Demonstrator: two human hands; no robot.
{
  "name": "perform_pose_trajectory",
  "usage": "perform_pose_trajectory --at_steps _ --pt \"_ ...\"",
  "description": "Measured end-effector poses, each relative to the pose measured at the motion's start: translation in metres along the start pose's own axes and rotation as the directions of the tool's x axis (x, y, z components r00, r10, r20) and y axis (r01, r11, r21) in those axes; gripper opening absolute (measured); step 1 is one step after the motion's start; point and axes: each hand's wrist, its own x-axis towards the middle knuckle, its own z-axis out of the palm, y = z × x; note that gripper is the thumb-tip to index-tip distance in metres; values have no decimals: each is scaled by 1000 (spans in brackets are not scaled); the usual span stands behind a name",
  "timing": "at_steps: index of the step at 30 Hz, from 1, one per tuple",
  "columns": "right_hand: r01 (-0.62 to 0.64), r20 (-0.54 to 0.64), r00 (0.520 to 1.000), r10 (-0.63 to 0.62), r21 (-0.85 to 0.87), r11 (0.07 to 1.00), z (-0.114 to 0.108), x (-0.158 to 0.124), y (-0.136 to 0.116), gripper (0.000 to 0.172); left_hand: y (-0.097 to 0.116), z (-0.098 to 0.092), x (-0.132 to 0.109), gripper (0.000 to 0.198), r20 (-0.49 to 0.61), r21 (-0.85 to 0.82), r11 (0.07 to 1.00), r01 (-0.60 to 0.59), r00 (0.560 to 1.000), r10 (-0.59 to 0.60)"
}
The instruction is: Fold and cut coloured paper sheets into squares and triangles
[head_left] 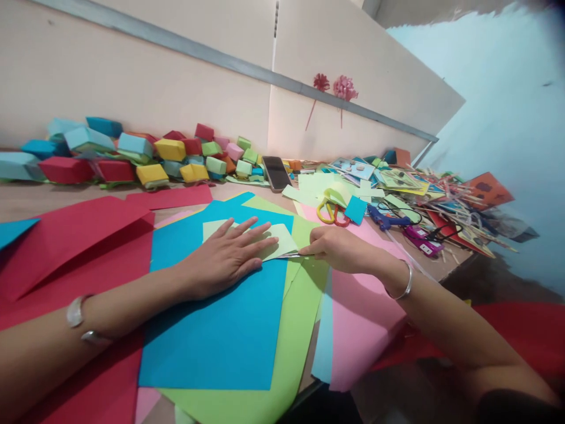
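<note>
My left hand (225, 256) lies flat with fingers spread on a pale green folded paper (278, 238), pressing it onto a blue sheet (220, 330). My right hand (339, 247) is closed in a pinch at the right edge of that pale green paper. Under the blue sheet lie a light green sheet (291, 330), a pink sheet (362, 318) and red sheets (75, 241).
Many folded paper boxes (132, 156) are piled along the wall at the back left. A phone (276, 172), yellow and red scissors (331, 213), a blue glue gun (386, 219) and heaps of craft scraps (419, 188) crowd the right. The table edge (445, 268) runs close on the right.
</note>
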Motion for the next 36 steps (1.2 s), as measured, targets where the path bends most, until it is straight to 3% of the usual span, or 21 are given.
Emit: perform_pose_trajectory --at_steps 10,18,25,29,36 --pt "13 -49 999 -12 18 1000 8 -10 1 36 11 -3 -6 58 -31 -123 989 -78 997 75" --pt "104 -146 984 -100 20 994 29 -21 1 40 -11 -12 -2 48 71 -63 985 -163 983 167" --pt "128 -28 991 -132 -117 985 15 -11 -13 42 -10 -11 -5 48 162 -110 982 -153 972 169" --pt "148 37 989 -145 -110 983 8 -9 -15 41 -11 -10 -4 48 146 -122 980 -158 974 175" --pt "161 30 987 -159 -87 983 12 -4 -19 33 -13 -7 -3 48 131 -155 973 -170 973 191"
